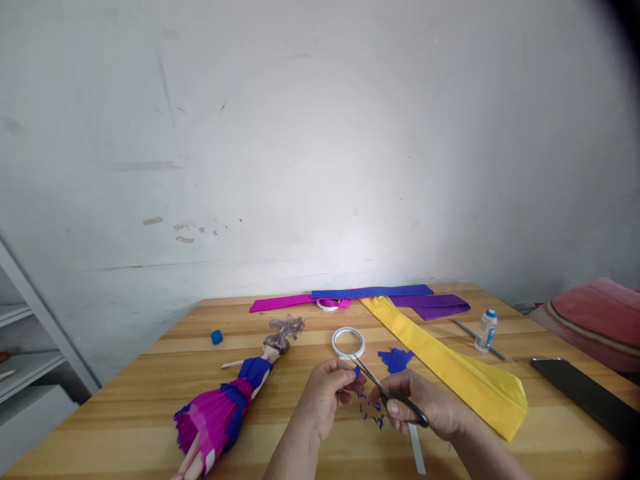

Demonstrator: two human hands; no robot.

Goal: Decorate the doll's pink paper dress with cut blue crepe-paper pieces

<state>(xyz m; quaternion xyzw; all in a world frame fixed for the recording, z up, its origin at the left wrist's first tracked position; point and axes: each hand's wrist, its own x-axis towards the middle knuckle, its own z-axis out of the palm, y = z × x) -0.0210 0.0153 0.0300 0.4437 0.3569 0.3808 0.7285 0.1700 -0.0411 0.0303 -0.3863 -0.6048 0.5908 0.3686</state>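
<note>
My left hand (326, 392) pinches a small blue paper piece (357, 371) between thumb and fingers. In my right hand (425, 399) is a pair of scissors (373, 377) with black handles, the blades pointing up and left beside that piece. Small blue scraps (379, 421) lie on the table beneath my hands. Just behind them rest a larger blue cut-out (395, 360) with a jagged edge and a white roll of tape (348, 328). A doll (220, 407) in a magenta and blue dress lies to the left of my hands.
Folded strips lie on the wooden table (125, 407): yellow (450, 363), blue (373, 292), purple (440, 307) and magenta (280, 303). A white bottle (486, 331), a grey stick (465, 327) and a dark flat object (585, 393) are at right. A blue cap (217, 337) stands left. The wall is behind.
</note>
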